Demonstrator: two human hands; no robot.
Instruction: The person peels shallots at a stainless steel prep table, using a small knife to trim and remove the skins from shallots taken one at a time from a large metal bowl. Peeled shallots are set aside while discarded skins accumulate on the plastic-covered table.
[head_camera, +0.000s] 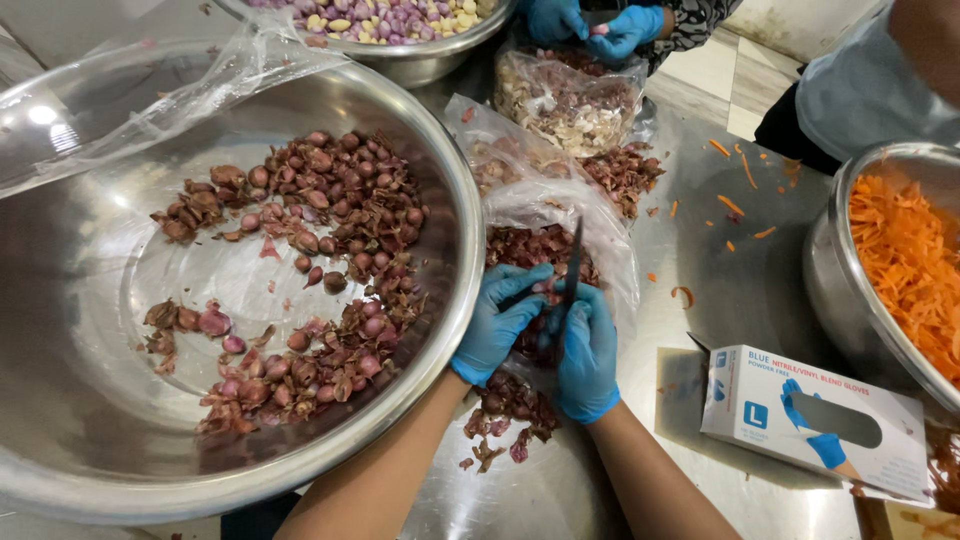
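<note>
Tightly, hands (545, 335) between bowl rim (470, 290), glove box (815, 420)

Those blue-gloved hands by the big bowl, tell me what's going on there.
The left hand pinches a small shallot while the right hand works a knife against it, over a plastic bag of skins. The large steel bowl beside them holds unpeeled shallots. Across the table, another person's gloved hands work near a bowl of peeled ones.
</note>
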